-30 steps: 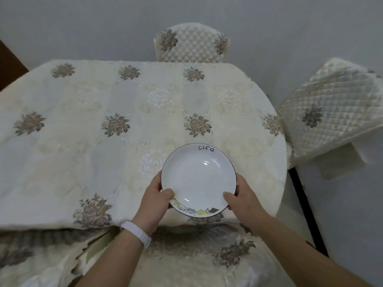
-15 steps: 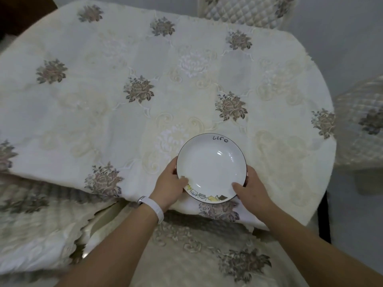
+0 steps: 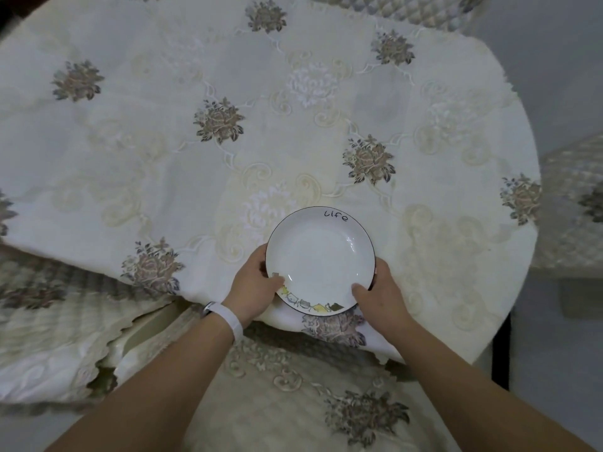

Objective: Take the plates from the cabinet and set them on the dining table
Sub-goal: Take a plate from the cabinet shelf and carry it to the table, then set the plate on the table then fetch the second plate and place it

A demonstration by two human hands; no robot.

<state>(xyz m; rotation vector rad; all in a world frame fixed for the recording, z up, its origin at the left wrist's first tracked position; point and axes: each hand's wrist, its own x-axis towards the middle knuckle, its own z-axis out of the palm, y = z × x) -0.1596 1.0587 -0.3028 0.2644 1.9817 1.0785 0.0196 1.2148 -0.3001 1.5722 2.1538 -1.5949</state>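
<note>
A white deep plate (image 3: pixel 321 259) with a thin dark rim, the word "Life" at its far edge and small coloured drawings at its near edge sits low over the near edge of the dining table (image 3: pixel 228 132). My left hand (image 3: pixel 253 287) grips its left rim, thumb on top. At the right rim my right hand (image 3: pixel 380 296) grips it the same way. I cannot tell whether the plate touches the cream flowered tablecloth or hovers just above it.
A quilted chair (image 3: pixel 411 9) stands at the table's far side, another chair (image 3: pixel 574 203) at the right. A cloth-covered chair seat (image 3: pixel 293 386) lies right below my arms. A white band circles my left wrist (image 3: pixel 225 318).
The view has closed in on the table and tilted down. Both hands have carried the plate forward and lower, over the table's near edge, with the same grip.
</note>
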